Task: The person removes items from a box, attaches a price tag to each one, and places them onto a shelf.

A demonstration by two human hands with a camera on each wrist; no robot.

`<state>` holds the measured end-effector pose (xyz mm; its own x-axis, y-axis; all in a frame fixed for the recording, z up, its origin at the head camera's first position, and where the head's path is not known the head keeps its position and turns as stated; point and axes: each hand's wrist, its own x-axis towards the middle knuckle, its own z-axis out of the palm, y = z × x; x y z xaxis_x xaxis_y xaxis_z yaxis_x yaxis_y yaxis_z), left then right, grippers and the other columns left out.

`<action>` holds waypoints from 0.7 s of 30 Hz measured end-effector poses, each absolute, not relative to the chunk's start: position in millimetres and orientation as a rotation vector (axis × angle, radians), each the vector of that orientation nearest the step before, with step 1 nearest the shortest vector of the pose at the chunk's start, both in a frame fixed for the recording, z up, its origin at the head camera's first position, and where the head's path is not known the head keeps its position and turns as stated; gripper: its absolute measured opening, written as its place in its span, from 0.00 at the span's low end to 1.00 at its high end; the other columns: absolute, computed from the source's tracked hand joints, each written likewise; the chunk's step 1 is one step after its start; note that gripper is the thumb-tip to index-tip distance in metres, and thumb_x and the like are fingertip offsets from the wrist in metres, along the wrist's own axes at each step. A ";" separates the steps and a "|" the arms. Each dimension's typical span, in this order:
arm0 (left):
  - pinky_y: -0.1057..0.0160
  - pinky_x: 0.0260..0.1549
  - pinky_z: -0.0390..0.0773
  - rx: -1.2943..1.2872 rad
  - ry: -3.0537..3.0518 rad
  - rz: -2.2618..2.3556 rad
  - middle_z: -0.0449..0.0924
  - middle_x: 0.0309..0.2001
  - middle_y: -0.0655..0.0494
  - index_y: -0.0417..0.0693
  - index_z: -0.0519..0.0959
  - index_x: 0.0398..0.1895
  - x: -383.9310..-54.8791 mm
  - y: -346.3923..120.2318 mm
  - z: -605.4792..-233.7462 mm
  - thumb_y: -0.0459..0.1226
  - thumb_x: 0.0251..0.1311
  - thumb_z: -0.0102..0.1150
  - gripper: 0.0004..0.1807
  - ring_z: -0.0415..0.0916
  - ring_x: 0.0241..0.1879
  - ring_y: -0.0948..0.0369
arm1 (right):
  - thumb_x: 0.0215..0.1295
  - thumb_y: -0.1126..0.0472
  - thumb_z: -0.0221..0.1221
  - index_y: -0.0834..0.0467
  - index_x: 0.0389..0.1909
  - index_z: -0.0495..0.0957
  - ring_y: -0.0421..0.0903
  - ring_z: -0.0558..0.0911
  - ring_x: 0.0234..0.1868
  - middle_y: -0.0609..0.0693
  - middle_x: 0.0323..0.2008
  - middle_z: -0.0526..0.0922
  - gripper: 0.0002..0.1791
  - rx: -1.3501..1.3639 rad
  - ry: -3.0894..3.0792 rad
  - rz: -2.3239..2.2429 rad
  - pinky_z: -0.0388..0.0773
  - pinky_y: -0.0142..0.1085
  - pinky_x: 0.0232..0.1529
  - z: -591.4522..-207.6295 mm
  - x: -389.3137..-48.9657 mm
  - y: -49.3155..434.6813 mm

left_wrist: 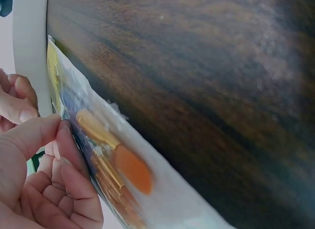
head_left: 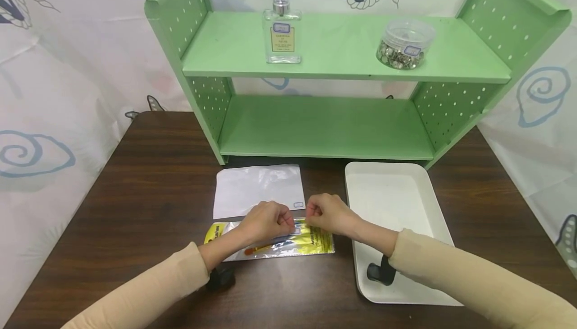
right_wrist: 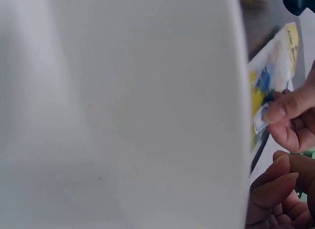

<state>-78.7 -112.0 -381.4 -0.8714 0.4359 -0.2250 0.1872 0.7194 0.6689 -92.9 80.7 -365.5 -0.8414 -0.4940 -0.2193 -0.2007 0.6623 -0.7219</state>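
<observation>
A clear and yellow packet of artist brushes (head_left: 288,243) lies on the table, an orange brush tip (left_wrist: 134,170) showing through its film. My left hand (head_left: 269,221) pinches the packet's far edge between thumb and index finger, close to a small blue-framed label (right_wrist: 261,118). Beside it, my right hand (head_left: 331,213) is over the packet's far edge near the yellow end, fingers curled and thumb near the index fingertip. Whether any film lies between those fingertips cannot be made out. Just beyond the packet is a flat white plastic bag (head_left: 259,189).
A white tray (head_left: 387,194) stands at the right, under my right forearm. Behind, a green two-tier shelf (head_left: 329,123) carries a glass perfume bottle (head_left: 282,33) and a clear jar (head_left: 403,48) of small metal pieces on its top tier. Brown tabletop (head_left: 149,194) extends leftward.
</observation>
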 end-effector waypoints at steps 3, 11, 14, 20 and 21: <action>0.68 0.22 0.67 0.479 2.562 0.933 0.77 0.17 0.65 0.50 0.82 0.23 -78.4 -112.0 -381.2 0.33 0.50 0.67 0.04 0.68 0.18 0.67 | 0.55 0.67 0.64 0.58 0.23 0.74 0.37 0.70 0.17 0.45 0.17 0.71 0.07 -0.544 2.475 -1.031 0.69 0.28 0.19 -363.1 -92.9 84.6; 0.67 0.22 0.68 0.488 2.587 0.920 0.75 0.16 0.65 0.51 0.80 0.23 -77.0 -110.4 -383.1 0.36 0.50 0.68 0.05 0.69 0.18 0.66 | 0.57 0.67 0.62 0.61 0.26 0.74 0.38 0.70 0.13 0.47 0.17 0.72 0.06 -0.505 2.413 -1.143 0.70 0.29 0.15 -354.5 -92.8 97.7; 0.67 0.22 0.68 0.505 2.605 0.905 0.74 0.15 0.65 0.51 0.80 0.23 -76.0 -110.2 -382.9 0.37 0.50 0.68 0.05 0.69 0.18 0.66 | 0.57 0.68 0.62 0.62 0.27 0.73 0.39 0.70 0.13 0.51 0.18 0.73 0.06 -0.468 2.402 -1.199 0.70 0.29 0.15 -348.5 -93.5 106.5; 0.67 0.22 0.68 0.608 2.684 0.851 0.74 0.15 0.67 0.52 0.79 0.23 -74.1 -110.4 -383.1 0.38 0.47 0.69 0.06 0.69 0.19 0.70 | 0.60 0.67 0.60 0.63 0.30 0.73 0.43 0.73 0.16 0.57 0.20 0.75 0.05 -0.389 2.402 -1.309 0.74 0.34 0.18 -331.0 -96.6 130.2; 0.67 0.22 0.68 0.617 2.691 0.845 0.74 0.16 0.67 0.52 0.79 0.23 -73.9 -110.2 -382.9 0.38 0.47 0.69 0.06 0.69 0.19 0.70 | 0.60 0.67 0.60 0.64 0.31 0.73 0.42 0.73 0.17 0.56 0.21 0.75 0.05 -0.371 2.411 -1.327 0.74 0.34 0.19 -327.2 -97.5 134.7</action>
<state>-73.9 -110.2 -382.9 -0.8779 0.4655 -0.1120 0.3180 0.7417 0.5906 -97.5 134.7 -327.2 -0.8999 -0.3944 -0.1861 -0.0538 0.5240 -0.8500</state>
